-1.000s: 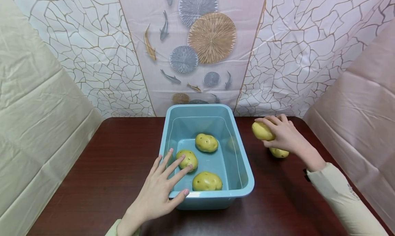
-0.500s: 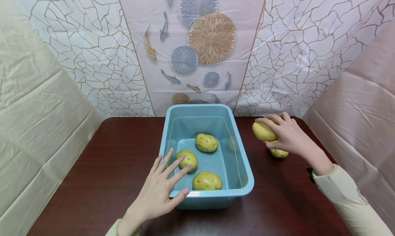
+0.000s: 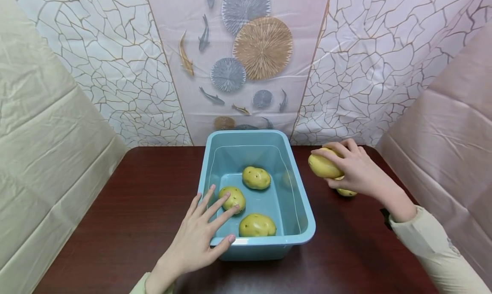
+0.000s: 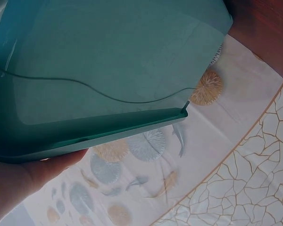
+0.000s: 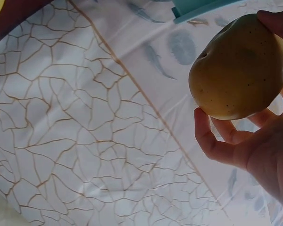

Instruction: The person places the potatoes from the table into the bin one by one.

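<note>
In the head view a blue plastic basin (image 3: 301,200) stands mid-table with three yellow potatoes inside: one at the back (image 3: 256,178), one at the left (image 3: 235,196) and one near the front (image 3: 257,225). My left hand (image 3: 194,238) rests on its near left rim, fingers straight and spread; in the left wrist view the thumb (image 4: 56,167) lies along the basin's side. To the right of the basin, my right hand (image 3: 355,170) grips another potato (image 3: 324,165) in the air, fingers and thumb curled round it. The right wrist view shows that potato (image 5: 236,68) close up.
Another potato (image 3: 347,192) lies on the dark red wooden table (image 3: 161,191), partly hidden below my right hand. A patterned cloth (image 3: 246,102) hangs behind the table, and plain cloths close off the left (image 3: 50,157) and right (image 3: 442,127) sides.
My right hand has lifted its potato slightly and shifted it a little to the left over the last half second. The left hand and the basin look unmoved.
</note>
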A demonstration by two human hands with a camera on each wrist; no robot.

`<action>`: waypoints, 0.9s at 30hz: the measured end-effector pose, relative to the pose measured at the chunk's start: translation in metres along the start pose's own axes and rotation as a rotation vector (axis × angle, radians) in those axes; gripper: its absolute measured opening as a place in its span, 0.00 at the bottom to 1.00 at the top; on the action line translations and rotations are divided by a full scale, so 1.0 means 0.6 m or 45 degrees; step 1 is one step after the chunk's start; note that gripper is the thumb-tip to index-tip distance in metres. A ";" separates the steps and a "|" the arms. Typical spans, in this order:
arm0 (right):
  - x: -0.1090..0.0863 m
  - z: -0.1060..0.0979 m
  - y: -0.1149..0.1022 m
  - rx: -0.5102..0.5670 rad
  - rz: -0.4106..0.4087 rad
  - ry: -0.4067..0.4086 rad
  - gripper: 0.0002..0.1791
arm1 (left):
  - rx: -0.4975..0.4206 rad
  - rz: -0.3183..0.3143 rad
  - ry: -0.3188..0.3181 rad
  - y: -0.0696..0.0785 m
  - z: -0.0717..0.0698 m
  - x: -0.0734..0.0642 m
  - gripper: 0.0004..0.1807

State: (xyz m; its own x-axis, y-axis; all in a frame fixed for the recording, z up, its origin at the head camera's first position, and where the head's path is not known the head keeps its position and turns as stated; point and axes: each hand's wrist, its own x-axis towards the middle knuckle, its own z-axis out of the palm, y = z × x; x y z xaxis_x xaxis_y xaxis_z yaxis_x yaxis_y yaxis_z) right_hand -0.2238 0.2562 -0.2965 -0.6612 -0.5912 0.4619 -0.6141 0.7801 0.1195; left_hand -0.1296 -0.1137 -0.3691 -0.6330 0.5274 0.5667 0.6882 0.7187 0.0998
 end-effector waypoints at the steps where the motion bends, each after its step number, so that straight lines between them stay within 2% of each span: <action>1: 0.001 -0.001 -0.002 0.002 -0.011 0.010 0.38 | 0.001 0.001 0.000 0.000 0.000 0.000 0.25; 19: 0.023 -0.006 -0.029 0.003 -0.171 0.066 0.37 | 0.005 -0.003 -0.007 0.000 0.001 0.001 0.26; 27: 0.032 -0.003 -0.045 0.002 -0.227 0.051 0.37 | 0.001 0.002 0.002 -0.001 0.001 0.001 0.26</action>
State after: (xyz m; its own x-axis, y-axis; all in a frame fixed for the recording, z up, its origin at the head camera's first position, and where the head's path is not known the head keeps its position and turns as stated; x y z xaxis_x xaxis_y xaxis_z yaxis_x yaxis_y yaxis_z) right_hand -0.2192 0.2239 -0.2891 -0.5244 -0.7113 0.4681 -0.7207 0.6635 0.2008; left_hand -0.1306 -0.1132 -0.3693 -0.6315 0.5275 0.5683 0.6886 0.7185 0.0983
